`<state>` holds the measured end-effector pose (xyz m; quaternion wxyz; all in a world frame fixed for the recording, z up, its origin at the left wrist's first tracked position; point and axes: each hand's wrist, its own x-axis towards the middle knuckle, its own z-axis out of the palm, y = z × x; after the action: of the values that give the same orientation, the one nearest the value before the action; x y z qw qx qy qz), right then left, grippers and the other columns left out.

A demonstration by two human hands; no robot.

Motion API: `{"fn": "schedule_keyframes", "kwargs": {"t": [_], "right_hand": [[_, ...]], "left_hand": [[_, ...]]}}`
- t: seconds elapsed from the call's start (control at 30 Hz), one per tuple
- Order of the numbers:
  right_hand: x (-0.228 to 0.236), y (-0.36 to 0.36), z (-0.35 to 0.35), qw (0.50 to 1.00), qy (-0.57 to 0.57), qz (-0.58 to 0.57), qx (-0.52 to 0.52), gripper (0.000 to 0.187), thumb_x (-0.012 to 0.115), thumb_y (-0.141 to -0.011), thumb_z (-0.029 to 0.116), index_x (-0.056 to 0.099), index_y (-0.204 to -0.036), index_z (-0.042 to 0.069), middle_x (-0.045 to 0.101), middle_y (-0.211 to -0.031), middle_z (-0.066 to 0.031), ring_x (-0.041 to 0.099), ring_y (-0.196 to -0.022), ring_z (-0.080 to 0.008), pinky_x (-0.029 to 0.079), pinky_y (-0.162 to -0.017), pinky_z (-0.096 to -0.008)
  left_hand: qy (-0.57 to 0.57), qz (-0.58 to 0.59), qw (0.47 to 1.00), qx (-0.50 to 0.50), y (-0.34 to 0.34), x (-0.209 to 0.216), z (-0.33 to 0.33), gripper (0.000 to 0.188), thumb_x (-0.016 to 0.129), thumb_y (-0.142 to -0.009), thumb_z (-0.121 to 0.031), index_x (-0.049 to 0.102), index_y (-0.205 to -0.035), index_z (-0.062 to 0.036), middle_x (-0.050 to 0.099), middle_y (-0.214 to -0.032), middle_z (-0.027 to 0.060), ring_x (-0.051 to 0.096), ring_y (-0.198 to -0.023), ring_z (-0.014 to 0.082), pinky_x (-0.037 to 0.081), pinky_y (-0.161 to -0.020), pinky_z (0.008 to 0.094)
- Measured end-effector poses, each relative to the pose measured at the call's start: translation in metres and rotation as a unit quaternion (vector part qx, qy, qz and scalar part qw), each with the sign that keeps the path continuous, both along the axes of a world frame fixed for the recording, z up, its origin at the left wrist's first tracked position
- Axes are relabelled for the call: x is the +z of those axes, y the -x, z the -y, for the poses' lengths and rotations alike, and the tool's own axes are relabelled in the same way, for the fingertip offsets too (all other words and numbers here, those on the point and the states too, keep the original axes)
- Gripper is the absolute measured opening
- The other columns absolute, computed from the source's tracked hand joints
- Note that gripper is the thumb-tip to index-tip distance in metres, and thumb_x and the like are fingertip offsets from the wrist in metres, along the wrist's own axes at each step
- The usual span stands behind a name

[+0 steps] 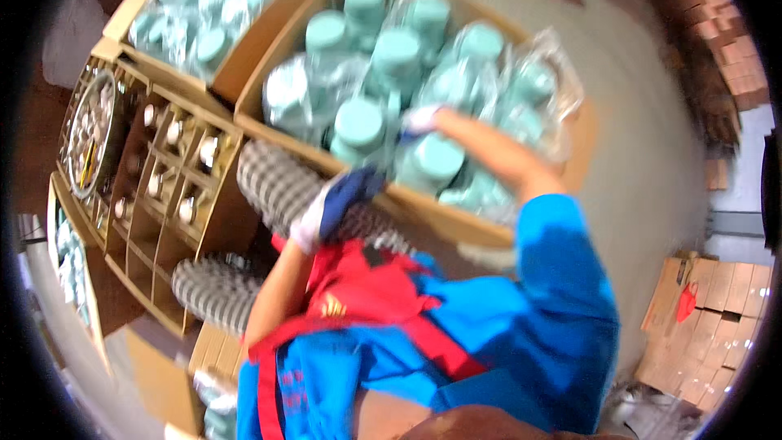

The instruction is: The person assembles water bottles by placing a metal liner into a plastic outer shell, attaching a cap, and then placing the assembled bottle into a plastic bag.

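My left hand, in a white and dark blue glove, is over my checked trouser leg beside the near edge of a large open carton. Its fingers stretch toward that edge and nothing shows in them. My right hand, gloved the same way, reaches into the carton among pale teal lidded jars. It is beside one jar and close to another jar. Its fingers are blurred and partly hidden, so I cannot make out a grip. Clear plastic bags cover several of the jars.
A second carton of bagged teal pieces stands at the far left. Nearer is a divided carton holding small shiny-topped items, with a round tray of small pale pieces on it. Stacked boxes stand at the right.
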<state>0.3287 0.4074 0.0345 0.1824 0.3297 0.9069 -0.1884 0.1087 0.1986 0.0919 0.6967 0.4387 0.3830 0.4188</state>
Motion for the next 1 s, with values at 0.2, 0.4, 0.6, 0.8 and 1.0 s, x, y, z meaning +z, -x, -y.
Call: {"fn": "schedule_keyframes", "kwargs": {"t": [0.2, 0.4, 0.6, 0.8, 1.0], "right_hand": [[-0.04, -0.014, -0.032, 0.99, 0.093, 0.068, -0.086, 0.038, 0.054, -0.093, 0.028, 0.063, -0.126, 0.012, 0.067, -0.121, -0.018, 0.065, -0.111, -0.0337, 0.049, -0.094, -0.0441], [0.278, -0.033, 0.073, 0.999, 0.008, 0.035, 0.041, 0.052, 0.059, -0.091, 0.037, 0.054, -0.136, 0.011, 0.066, -0.12, -0.0232, 0.063, -0.111, -0.04, 0.049, -0.095, -0.0474], [0.45, -0.052, 0.184, 0.934, -0.038, -0.35, -0.06, 0.053, 0.065, -0.09, 0.02, 0.053, -0.14, 0.007, 0.066, -0.121, -0.0156, 0.065, -0.105, -0.0222, 0.048, -0.094, -0.0321], [0.301, 0.063, 0.19, 0.685, 0.381, -0.603, -0.148, 0.056, 0.056, -0.1, 0.034, 0.044, -0.147, 0.007, 0.056, -0.137, -0.0098, 0.053, -0.125, -0.0187, 0.04, -0.109, -0.0341], [0.281, 0.213, 0.222, 0.538, 0.567, -0.622, -0.043, 0.044, 0.057, -0.102, 0.031, 0.056, -0.135, 0.002, 0.065, -0.115, -0.0025, 0.058, -0.108, -0.0152, 0.044, -0.099, -0.0338]], "left_hand": [[0.04, 0.239, 0.966, 0.089, 0.019, -0.014, 0.032, 0.045, 0.041, -0.106, -0.026, 0.041, -0.144, -0.002, 0.055, -0.136, 0.0179, 0.058, -0.119, 0.0302, 0.046, -0.106, 0.0436], [0.045, 0.269, 0.952, 0.142, 0.032, 0.005, 0.069, 0.047, 0.046, -0.106, -0.03, 0.042, -0.144, -0.0028, 0.056, -0.135, 0.0162, 0.06, -0.117, 0.0273, 0.048, -0.103, 0.0394], [-0.262, -0.195, 0.881, 0.342, 0.09, 0.044, 0.091, 0.05, 0.051, -0.1, -0.004, 0.04, -0.149, -0.0015, 0.046, -0.15, 0.0132, 0.044, -0.137, 0.0252, 0.033, -0.115, 0.0353], [-0.234, -0.144, 0.831, 0.484, 0.369, 0.133, 0.219, 0.061, 0.038, -0.107, -0.045, 0.031, -0.152, -0.0053, 0.048, -0.144, 0.0132, 0.048, -0.13, 0.0242, 0.034, -0.114, 0.0401], [-0.328, -0.323, 0.77, 0.441, 0.309, 0.209, 0.25, 0.041, 0.047, -0.106, -0.021, 0.049, -0.141, -0.0008, 0.053, -0.139, 0.013, 0.052, -0.128, 0.0235, 0.04, -0.111, 0.0378]]}}
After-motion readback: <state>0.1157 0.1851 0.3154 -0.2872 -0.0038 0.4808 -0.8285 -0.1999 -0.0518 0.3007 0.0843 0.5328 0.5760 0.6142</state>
